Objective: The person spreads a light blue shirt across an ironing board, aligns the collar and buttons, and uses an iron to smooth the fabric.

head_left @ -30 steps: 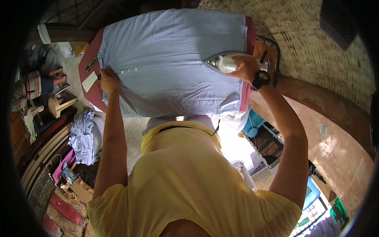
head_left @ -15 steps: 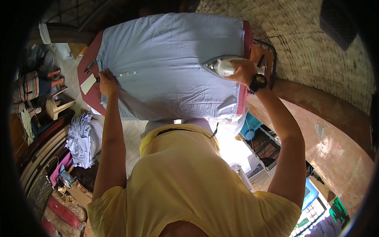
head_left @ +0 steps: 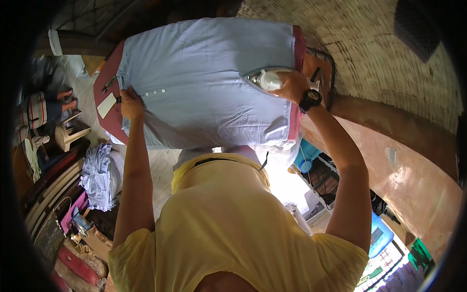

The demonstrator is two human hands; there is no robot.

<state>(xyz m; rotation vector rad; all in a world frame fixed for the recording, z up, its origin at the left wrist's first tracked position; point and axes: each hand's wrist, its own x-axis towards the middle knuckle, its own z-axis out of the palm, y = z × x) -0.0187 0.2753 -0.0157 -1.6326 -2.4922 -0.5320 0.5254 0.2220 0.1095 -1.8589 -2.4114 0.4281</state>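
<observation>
A light blue shirt [head_left: 204, 73] lies spread over an ironing board with a dark red cover [head_left: 298, 46]. White buttons run in a short row near its left end. My right hand [head_left: 293, 86], with a black watch on the wrist, is wrapped round the handle of a clothes iron [head_left: 265, 79] that rests on the shirt's right part. At the left end my left hand [head_left: 130, 103] pinches the shirt's edge. Close to that hand, a white card tag [head_left: 106, 105] and small dark snips [head_left: 109, 85] lie on the red cover. Wrinkles show in the shirt's near right part.
An orange-brown rest with a dark metal frame [head_left: 321, 73] joins the board's right end. A heap of pale blue clothes [head_left: 98, 175] sits at the lower left, near a wooden stool [head_left: 70, 135]. Another person's feet [head_left: 68, 100] show at far left. A woven wall [head_left: 350, 53] curves along the right.
The iron and my right hand have shifted slightly left over the shirt. My left hand keeps its hold at the shirt's left edge. The whole view has moved a little.
</observation>
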